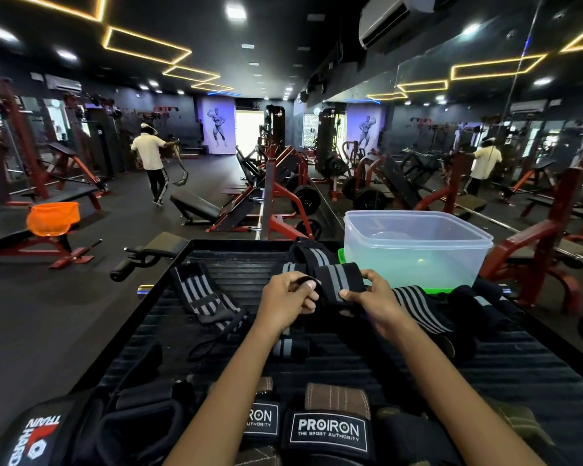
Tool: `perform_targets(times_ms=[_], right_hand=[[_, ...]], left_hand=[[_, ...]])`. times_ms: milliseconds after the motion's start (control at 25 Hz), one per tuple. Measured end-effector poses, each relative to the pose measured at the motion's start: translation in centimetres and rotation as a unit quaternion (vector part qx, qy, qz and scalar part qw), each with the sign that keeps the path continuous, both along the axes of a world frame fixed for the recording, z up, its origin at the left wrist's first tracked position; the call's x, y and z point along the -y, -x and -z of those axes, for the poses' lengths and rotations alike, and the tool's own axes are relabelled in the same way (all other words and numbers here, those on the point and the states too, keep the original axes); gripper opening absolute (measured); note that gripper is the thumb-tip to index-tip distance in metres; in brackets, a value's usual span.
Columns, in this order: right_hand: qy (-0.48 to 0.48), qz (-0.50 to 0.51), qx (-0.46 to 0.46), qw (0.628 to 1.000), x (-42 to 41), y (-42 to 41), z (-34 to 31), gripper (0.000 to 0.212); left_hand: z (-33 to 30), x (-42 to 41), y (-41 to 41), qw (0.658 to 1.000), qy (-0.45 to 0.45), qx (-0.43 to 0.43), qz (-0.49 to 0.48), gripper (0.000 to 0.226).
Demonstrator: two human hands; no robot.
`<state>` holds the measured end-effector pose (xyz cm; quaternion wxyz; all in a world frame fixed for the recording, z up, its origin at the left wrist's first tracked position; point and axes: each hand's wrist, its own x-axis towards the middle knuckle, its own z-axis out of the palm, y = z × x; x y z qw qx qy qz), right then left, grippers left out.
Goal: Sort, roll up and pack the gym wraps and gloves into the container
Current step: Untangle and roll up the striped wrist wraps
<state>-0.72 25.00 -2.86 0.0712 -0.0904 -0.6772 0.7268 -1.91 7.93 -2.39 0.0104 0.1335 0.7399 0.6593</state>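
Both hands (334, 297) on striped wrap (339, 279)

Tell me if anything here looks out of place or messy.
Nothing damaged or spilled. The container is empty, while wraps lie loose and unrolled: one striped wrap sprawls left of the hands, another trails right.

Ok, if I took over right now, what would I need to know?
Left hand and right hand both grip one black-and-grey wrap above the mat, partway through handling it.
The container sits at the far right with no wraps inside; nothing packed yet.
Left to do: this wrap, the loose striped wrap on the left, the other wraps by the container, and the PROIRON gloves nearest you.
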Motion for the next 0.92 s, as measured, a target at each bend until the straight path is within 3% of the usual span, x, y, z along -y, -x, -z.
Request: perform_targets(times_ms=[120,240,440,560,720,840,920], right_hand=[[0.029,-0.044,0.000,0.999,0.5,-0.2,0.1,0.036],[0.025,-0.066,-0.007,0.997,0.7,-0.1,0.4,0.034],[0.004,-0.046,-0.021,0.999,0.7,0.1,0.6,0.038],[0.017,-0.032,-0.020,0.999,0.7,0.3,0.8,0.036],[0.004,-0.005,-0.023,1.000,0.5,0.4,0.9,0.034],[-0.021,0.021,0.007,1.000,0.0,0.7,1.0,0.033],[-0.032,-0.006,0.088,0.996,-0.4,0.5,0.8,0.033]], left_hand=[[0.3,0.0,0.1,1.000,0.024,-0.013,-0.010,0.008],[0.5,-0.1,-0.1,0.989,0.131,-0.068,0.012,0.004],[0.3,-0.4,-1.3,0.977,0.166,-0.120,0.056,0.036],[0.3,-0.5,-1.4,0.973,0.169,-0.146,0.051,0.023],[0.5,-0.6,-1.4,0.944,0.234,-0.210,0.102,0.005],[0.4,-0.4,-1.5,0.947,0.220,-0.207,0.109,0.011],[0.4,-0.3,-1.3,0.942,0.238,-0.199,0.131,0.021]])
